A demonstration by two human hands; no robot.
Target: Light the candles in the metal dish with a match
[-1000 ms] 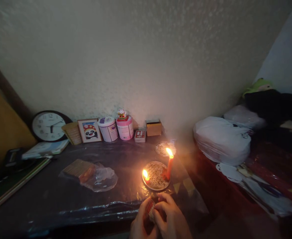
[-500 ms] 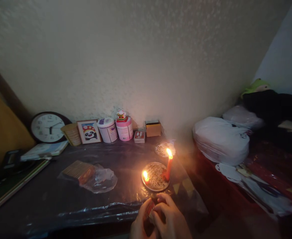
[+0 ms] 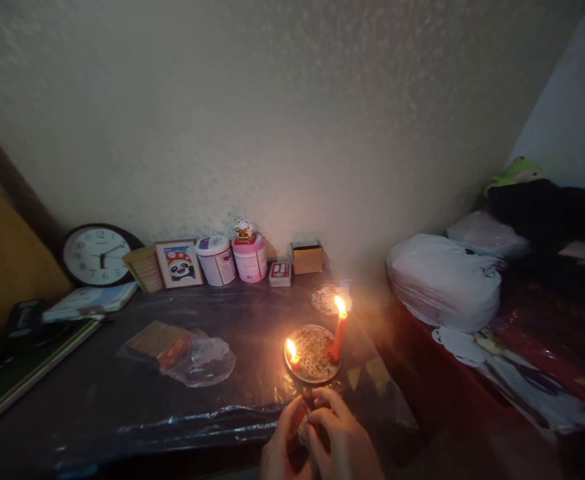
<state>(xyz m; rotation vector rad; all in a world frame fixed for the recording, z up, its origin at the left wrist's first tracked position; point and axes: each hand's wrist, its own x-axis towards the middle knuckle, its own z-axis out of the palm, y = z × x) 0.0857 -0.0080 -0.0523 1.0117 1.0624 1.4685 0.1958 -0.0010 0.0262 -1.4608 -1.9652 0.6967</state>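
Here I see my left hand (image 3: 285, 443) and right hand (image 3: 340, 440) pressed together around a small red box (image 3: 300, 421), pinched between their fingers, at six o'clock from the candle plate (image 3: 312, 353).

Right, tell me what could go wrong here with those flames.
Both hands, left hand and right hand, work a small red box right beside the dish holding a tall candle and short candle; a sleeve or finger could catch. The table's plastic sheet might melt from dripping wax.
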